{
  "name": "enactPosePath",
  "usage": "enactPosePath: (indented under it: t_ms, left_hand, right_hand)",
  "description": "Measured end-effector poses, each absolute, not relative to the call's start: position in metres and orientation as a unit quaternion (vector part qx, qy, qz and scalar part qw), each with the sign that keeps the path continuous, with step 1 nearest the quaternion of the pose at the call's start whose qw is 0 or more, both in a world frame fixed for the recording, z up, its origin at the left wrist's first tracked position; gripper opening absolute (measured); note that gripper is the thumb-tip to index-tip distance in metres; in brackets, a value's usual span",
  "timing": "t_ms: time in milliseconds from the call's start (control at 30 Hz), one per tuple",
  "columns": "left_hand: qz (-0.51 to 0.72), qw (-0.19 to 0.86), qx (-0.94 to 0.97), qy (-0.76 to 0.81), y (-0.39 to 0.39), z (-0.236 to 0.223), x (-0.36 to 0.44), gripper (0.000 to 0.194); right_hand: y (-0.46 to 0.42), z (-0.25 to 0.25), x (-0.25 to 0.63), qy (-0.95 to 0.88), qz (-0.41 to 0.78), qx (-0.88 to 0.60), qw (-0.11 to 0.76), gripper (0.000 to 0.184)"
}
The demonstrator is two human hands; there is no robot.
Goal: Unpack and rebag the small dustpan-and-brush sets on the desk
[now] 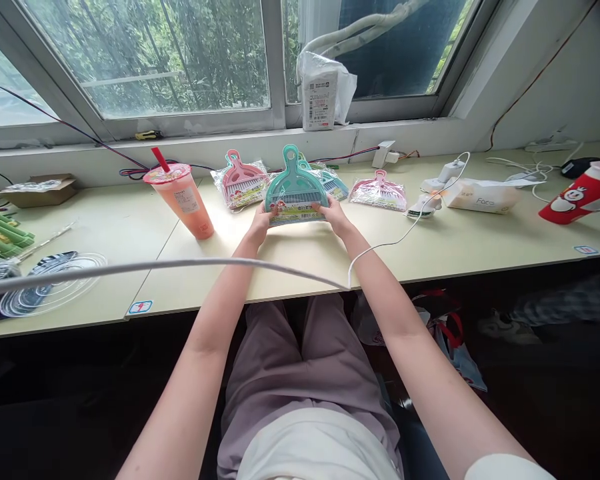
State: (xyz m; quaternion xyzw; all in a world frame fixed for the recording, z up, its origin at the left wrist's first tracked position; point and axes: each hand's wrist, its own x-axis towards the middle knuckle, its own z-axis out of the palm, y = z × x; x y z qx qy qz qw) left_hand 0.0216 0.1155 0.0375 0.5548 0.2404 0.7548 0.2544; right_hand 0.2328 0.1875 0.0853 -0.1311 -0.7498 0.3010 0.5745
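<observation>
The teal dustpan-and-brush set (296,187) is at the rear centre of the worktop (300,257), handle end uppermost and printed label facing the person. The left hand (261,222) grips its lower left corner; the right hand (336,219) grips its lower right corner. Both hands are closed on the edges. This symmetrical hold probably balances the wide pan and leaves the label readable between the thumbs. Whether the lower edge touches the worktop cannot be determined.

Behind the held unit, to its right, a second teal set (334,185) is partly hidden. A wrapped pink set (240,180) lies to the left, and another pink set (379,192) lies further right. Their handles point toward the window, an arrangement that likely presents the brush ends to the person.

A lidded drink cup (183,200) stands left of the left forearm and presents a spill hazard to leftward movement. A white cable (397,241) runs beside the right forearm and crosses in front of both arms; it could snag. Further right are a white adapter (425,205), a tissue pack (481,197) and a red tumbler (575,200).
</observation>
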Motion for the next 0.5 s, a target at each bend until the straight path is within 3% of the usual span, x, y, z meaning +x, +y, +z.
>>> enactPosePath:
  t_ms: [300,500]
  left_hand:
    - [0.762,0.253,0.553,0.224,0.127,0.036,0.011,0.055]
    - [0.762,0.235,0.557,0.230,0.129,0.036,0.012,0.055]
  right_hand:
    - [0.173,0.092,0.251,-0.777,0.323,-0.144,0.521,0.063]
    - [0.180,0.089,0.242,-0.767,0.269,-0.147,0.564,0.060]
